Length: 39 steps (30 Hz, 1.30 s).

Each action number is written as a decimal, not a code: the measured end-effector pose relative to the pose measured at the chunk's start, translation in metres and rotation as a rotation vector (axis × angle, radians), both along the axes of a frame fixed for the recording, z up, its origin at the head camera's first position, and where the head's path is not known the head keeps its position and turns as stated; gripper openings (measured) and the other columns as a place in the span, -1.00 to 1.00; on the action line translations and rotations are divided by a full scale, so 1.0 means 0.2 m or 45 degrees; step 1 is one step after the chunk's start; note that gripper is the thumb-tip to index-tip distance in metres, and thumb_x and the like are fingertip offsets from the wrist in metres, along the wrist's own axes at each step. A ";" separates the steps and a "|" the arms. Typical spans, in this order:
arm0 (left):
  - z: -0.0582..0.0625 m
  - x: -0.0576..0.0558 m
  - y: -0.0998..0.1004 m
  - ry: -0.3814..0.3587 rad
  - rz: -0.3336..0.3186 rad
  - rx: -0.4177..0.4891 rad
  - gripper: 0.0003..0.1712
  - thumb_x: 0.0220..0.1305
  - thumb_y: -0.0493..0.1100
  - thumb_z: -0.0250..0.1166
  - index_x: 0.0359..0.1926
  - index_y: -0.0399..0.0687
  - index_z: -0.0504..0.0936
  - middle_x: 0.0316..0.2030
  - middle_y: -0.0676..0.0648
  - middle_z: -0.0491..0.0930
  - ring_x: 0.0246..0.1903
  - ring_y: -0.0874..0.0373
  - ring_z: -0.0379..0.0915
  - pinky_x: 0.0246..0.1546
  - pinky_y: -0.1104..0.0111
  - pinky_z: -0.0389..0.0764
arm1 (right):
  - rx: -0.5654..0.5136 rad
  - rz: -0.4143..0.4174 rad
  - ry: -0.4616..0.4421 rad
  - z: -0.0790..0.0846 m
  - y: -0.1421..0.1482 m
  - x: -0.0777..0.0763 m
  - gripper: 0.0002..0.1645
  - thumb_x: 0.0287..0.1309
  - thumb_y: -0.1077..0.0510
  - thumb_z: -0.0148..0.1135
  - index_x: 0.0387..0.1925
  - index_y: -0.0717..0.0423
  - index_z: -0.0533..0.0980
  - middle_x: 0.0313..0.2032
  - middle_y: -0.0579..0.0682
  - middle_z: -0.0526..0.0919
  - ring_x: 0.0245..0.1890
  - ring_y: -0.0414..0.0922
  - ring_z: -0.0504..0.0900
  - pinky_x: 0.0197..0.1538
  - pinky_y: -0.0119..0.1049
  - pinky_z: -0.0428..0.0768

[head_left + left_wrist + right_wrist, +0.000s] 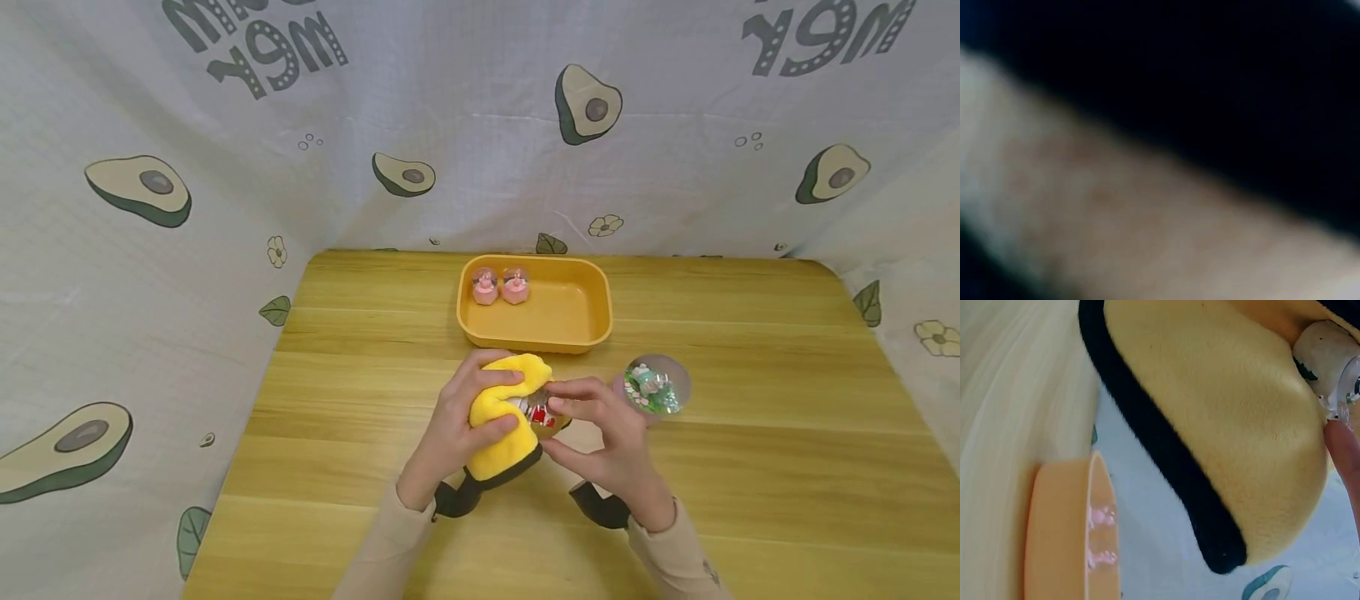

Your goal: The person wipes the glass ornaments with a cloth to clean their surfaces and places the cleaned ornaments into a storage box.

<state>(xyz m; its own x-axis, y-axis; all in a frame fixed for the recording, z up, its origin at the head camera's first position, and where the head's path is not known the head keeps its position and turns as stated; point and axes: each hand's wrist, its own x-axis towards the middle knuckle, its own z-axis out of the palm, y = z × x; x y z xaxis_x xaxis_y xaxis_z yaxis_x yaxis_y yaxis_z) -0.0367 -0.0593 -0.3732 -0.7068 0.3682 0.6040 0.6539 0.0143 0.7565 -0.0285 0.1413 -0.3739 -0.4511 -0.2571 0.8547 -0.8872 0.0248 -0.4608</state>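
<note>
A yellow cloth (504,454) with a black border is gripped in my left hand (453,417), folded against a small snow globe (540,414) with a red and white figure inside. My right hand (615,437) holds that globe from the right between thumb and fingers. In the right wrist view, the cloth (1222,425) hangs wide, and one fingertip touches the globe's clear dome beside its pale base (1322,353). The left wrist view is dark and blurred, with only a pale strip showing.
Behind my hands stands a yellow tray (566,312) with two small pink snow globes (515,286) at its left end. A larger snow globe (654,387) with a green and flowery scene sits close to the right hand. A printed curtain (480,125) surrounds the wooden table (765,450).
</note>
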 end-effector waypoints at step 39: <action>-0.01 -0.01 0.00 -0.018 0.093 0.028 -0.65 0.36 0.11 0.15 -0.15 -0.09 0.51 0.03 -0.19 0.41 0.05 -0.08 0.40 -0.06 0.20 0.53 | -0.179 0.003 -0.717 0.04 -0.07 0.09 -0.54 0.03 0.30 0.41 -0.15 0.52 0.40 -0.21 0.06 0.52 -0.28 -0.20 0.57 -0.19 -0.41 0.60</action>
